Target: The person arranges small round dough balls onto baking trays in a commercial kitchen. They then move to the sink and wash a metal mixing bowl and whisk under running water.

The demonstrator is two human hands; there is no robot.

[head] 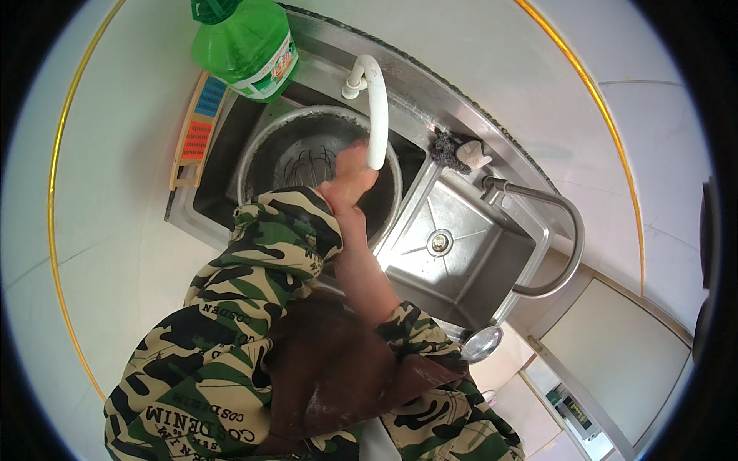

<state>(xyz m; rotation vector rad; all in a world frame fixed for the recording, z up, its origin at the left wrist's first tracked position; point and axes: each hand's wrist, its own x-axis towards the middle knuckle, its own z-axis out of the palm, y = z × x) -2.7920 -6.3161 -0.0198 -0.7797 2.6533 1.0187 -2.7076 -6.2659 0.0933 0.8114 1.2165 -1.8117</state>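
Observation:
Over a large round metal basin (392,216) in the left sink bowl, my left hand (353,173) and my right hand (349,218) overlap close together. Their fingers are largely hidden, and it is unclear where one hand ends and the other begins. My right forearm reaches in bare from the right, while a camouflage sleeve covers my left arm up to the hand. A wire whisk (311,164) lies in the basin beside my hands, its handle out of sight. The white curved faucet spout (377,109) hangs just over my hands.
A green plastic jug (248,52) and a wooden abacus-like frame (193,132) stand at the left rim. Right of the basin are a second steel sink bowl (461,276), a dark scrubber (450,151) and a metal pull-down faucet (571,230) with a round head (482,344).

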